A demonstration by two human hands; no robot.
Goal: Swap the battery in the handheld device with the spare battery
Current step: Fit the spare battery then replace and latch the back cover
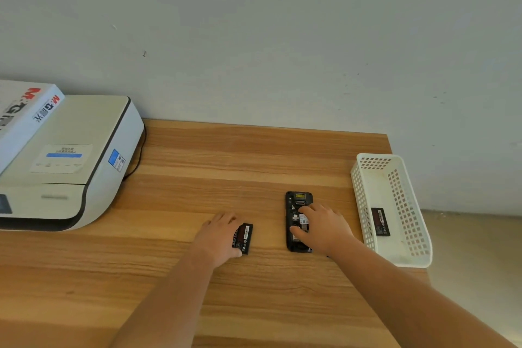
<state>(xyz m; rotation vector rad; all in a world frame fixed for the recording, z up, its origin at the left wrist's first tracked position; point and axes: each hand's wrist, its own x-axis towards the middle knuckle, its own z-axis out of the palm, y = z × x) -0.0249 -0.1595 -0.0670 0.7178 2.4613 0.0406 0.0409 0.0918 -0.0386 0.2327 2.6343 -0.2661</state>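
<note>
Wooden table (197,167), hands gripping battery (243,238), device (296,220)

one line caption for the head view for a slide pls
Left hand on a battery on the desk, right hand on the open-backed handheld device, another battery in the white basket.

Two batteries (243,238): one lies on the table (254,155) left of the device (296,220), partly under the left hand (219,234); the other (380,222) lies in the basket (418,234), right of the device. One device, back open, face down. One white basket. One printer (73,161), far left of the device. One box (22,118) on the printer. Two hands: the left one left of the device, the right hand (324,227) on it.
</note>
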